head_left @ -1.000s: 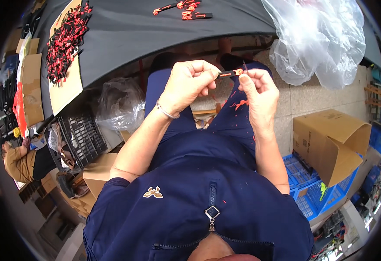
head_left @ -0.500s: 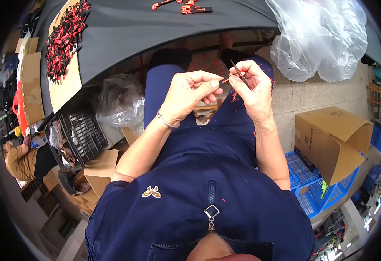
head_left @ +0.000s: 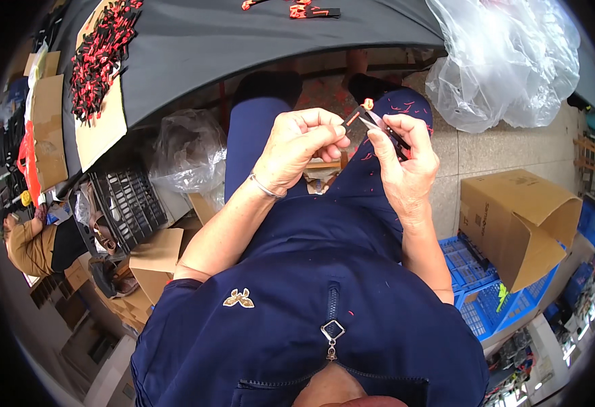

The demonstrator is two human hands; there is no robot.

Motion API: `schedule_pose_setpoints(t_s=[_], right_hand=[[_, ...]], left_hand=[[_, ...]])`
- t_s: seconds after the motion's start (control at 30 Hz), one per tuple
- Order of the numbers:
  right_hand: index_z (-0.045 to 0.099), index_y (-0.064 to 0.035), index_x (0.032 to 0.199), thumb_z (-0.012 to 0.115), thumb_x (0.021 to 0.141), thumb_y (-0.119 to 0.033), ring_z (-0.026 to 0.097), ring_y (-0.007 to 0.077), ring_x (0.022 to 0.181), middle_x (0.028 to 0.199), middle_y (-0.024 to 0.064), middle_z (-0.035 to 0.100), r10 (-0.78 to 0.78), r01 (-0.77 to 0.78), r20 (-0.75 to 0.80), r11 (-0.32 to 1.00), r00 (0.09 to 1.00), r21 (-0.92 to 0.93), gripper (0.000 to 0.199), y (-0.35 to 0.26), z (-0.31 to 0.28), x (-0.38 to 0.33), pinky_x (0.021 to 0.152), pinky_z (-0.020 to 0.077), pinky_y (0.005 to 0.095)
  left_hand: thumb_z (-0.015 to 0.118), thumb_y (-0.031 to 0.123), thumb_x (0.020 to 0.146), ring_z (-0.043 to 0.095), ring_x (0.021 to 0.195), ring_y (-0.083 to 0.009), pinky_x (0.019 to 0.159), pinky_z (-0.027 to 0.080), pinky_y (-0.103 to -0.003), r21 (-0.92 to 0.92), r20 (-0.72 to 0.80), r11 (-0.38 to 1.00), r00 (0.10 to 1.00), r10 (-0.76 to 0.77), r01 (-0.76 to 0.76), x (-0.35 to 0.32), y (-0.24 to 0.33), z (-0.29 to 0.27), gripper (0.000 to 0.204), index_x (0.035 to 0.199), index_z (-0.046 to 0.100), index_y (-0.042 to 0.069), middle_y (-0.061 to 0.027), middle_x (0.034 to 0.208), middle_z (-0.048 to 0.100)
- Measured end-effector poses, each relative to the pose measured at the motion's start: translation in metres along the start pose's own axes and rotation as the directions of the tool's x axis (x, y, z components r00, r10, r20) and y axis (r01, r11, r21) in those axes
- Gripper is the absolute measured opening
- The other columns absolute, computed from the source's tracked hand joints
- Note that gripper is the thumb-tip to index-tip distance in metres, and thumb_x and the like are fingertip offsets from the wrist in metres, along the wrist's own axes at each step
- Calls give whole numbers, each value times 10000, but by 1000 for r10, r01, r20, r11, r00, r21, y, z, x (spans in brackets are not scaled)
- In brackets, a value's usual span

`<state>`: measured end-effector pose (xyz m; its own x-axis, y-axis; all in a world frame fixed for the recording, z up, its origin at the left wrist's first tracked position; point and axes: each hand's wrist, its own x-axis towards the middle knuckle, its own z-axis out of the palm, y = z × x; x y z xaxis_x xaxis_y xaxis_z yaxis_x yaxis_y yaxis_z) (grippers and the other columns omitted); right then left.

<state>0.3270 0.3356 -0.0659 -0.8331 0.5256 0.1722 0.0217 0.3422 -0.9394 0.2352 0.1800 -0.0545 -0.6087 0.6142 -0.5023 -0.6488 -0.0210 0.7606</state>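
Observation:
Above my lap, my left hand (head_left: 304,146) pinches a small black-and-red fabric strip (head_left: 354,117) between thumb and fingertips. The strip slants up to the right and ends in a bright red-orange tip. My right hand (head_left: 406,152) is closed on a pair of small thread snips (head_left: 394,139) with dark handles. Their pointed blades lie close beside the strip; whether they touch it I cannot tell. Red thread scraps (head_left: 406,108) are scattered over my right trouser leg.
A black-covered table (head_left: 243,47) curves across the front. On it, a cardboard sheet (head_left: 104,139) bears a heap of black-and-red strips (head_left: 101,64). Clear plastic bags (head_left: 504,74) hang at the right. An open carton (head_left: 514,217) rests on blue crates (head_left: 474,271). Another person (head_left: 29,247) is at far left.
The strip now shows its length and red tip between my hands. My right hand has turned, so the snips' blades point leftward toward the strip. My left hand has barely moved.

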Motion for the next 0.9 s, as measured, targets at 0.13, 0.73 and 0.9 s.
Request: schedule_pose_setpoints(t_s=[0.13,0.73,0.9], right_hand=[[621,-22,863,754,745,-120,636,177,668,767,84,648,-119,124,44,983,992,-135,203,-3,-2,-1,597,498,274],[603,-15,891,722,784,-56,589,72,675,770,44,658,170,-172,47,984,984,47,165,7,3,10,632,473,210],[585,1,949,683,816,-18,611,84,796,876,69,666,246,-255,75,950,966,181,166,6,3,11,720,483,205]], left_hand=[[640,113,839,579,610,-55,592,482,-181,41,-9,999,1000,15,-14,-1,2,5,115,908,641,22,-51,768,665],[617,106,846,574,585,-78,555,470,-201,100,-185,985,970,160,-143,2,31,-25,132,939,614,13,-54,745,645],[554,131,883,621,756,-124,651,492,-217,-244,-244,709,749,616,-662,-4,104,-132,246,1091,563,-2,-108,961,648]])
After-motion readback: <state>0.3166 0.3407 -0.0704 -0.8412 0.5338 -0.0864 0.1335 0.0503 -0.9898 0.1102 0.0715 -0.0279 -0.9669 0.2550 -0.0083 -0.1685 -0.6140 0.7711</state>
